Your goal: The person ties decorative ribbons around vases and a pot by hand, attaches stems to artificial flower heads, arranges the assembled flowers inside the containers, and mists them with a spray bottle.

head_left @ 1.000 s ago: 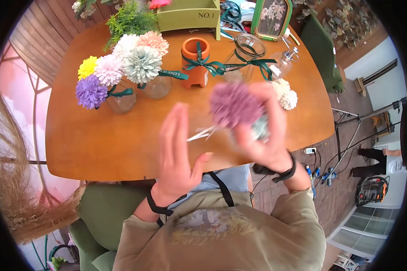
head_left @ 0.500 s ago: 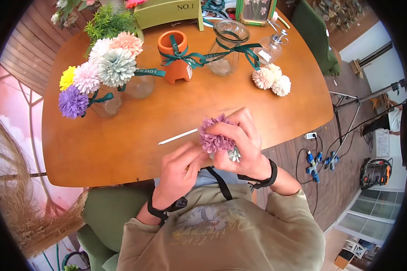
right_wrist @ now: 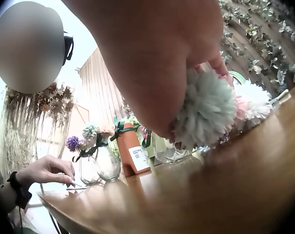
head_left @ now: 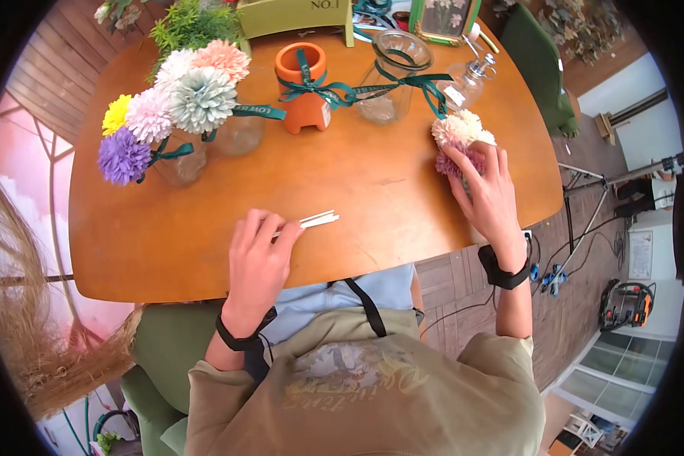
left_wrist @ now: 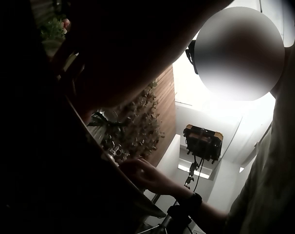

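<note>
At the near edge of the table, my left hand (head_left: 258, 247) pinches the ends of several thin white sticks (head_left: 321, 220), which point to the right close over the wood. Farther right, my right hand (head_left: 494, 194) holds a mauve flower head (head_left: 454, 163) low at the table, right against the cream flower heads (head_left: 456, 126). A pale green flower head (right_wrist: 206, 109) shows under that palm in the right wrist view, mostly hidden from above. The left wrist view is dark, and the sticks do not show there clearly.
Glass vases with purple, yellow, pink and grey-green flowers (head_left: 204, 99) stand at the left. Behind are a ribboned terracotta pot (head_left: 300, 68), a glass vase (head_left: 384, 106), a spray bottle (head_left: 463, 87), a green planter (head_left: 296, 17) and a picture frame (head_left: 442, 19).
My hands have moved apart from the middle. The right carried the mauve and pale green flower heads right to the cream ones; the left moved left and pinches the white sticks.
</note>
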The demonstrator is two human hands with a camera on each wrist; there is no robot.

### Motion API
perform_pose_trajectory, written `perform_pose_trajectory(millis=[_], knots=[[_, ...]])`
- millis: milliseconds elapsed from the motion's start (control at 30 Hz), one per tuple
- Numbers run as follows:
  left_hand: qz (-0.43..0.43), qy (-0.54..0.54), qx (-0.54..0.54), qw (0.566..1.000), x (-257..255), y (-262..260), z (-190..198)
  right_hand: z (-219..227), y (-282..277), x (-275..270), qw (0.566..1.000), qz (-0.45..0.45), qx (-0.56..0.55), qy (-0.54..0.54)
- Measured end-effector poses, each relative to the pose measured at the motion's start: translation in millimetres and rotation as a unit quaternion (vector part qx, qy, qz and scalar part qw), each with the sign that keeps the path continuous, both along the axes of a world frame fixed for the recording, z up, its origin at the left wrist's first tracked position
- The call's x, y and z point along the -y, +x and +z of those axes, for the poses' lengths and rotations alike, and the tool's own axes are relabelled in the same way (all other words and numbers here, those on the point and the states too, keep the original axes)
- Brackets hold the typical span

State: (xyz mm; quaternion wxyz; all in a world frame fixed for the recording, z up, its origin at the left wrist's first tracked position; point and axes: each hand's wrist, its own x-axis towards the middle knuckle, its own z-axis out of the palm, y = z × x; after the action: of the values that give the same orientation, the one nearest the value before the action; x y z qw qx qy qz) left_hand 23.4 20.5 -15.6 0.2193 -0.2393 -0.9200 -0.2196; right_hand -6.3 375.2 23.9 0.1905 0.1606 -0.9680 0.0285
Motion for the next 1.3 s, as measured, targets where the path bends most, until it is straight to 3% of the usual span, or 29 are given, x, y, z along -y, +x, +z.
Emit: perform_pose_trajectory(millis=[233, 433, 500, 567, 633, 700, 833, 900, 1067, 1167, 1233, 1300], knots=[[-0.011, -0.007, 0.006, 1.000, 6.4, 1.2, -6.8, 0.9, 6.8, 3.6, 0.997, -0.014, -0.012, 0.073], [-0.023, 0.024, 0.002, 0.999, 9.2, 3.1, -11.1, 33.2, -14.9, 35.8, 0.994, 0.055, -0.095, 0.014], [-0.031, 0.002, -0.001, 1.000, 11.9, 3.7, -11.8, 55.7, -34.3, 66.6, 0.973, 0.181, -0.128, -0.058], [-0.026, 0.003, -0.007, 1.000, 12.0, 4.2, -12.1, 80.6, -52.6, 106.0, 0.960, 0.248, -0.114, -0.070], [-0.023, -0.002, -0.013, 1.000, 13.2, 5.9, -11.1, 97.8, -81.2, 143.7, 0.931, 0.320, -0.171, -0.046], [-0.004, 0.007, 0.005, 1.000, 14.0, 7.2, -10.7, 105.0, -104.5, 180.8, 0.921, 0.339, -0.189, -0.036], [-0.012, 0.018, 0.001, 1.000, 16.2, 5.9, -20.1, 89.3, -137.3, 236.8, 0.898, 0.358, -0.253, -0.031], [-0.013, 0.024, 0.007, 1.000, 17.7, 6.9, -23.6, 79.5, -142.7, 251.1, 0.914, 0.352, -0.204, 0.008], [-0.014, 0.040, 0.012, 0.999, 19.8, 8.3, -25.2, 66.5, -156.5, 264.1, 0.913, 0.357, -0.195, -0.011], [-0.021, 0.046, 0.020, 0.998, 18.8, 8.0, -24.6, 72.5, -157.3, 264.4, 0.904, 0.376, -0.197, -0.053], [-0.020, 0.049, 0.026, 0.998, 18.4, 7.5, -25.6, 88.4, -148.5, 259.4, 0.918, 0.326, -0.179, -0.135], [-0.017, 0.050, 0.031, 0.998, 18.6, 7.7, -24.9, 107.9, -139.2, 245.9, 0.897, 0.320, -0.254, -0.170]])
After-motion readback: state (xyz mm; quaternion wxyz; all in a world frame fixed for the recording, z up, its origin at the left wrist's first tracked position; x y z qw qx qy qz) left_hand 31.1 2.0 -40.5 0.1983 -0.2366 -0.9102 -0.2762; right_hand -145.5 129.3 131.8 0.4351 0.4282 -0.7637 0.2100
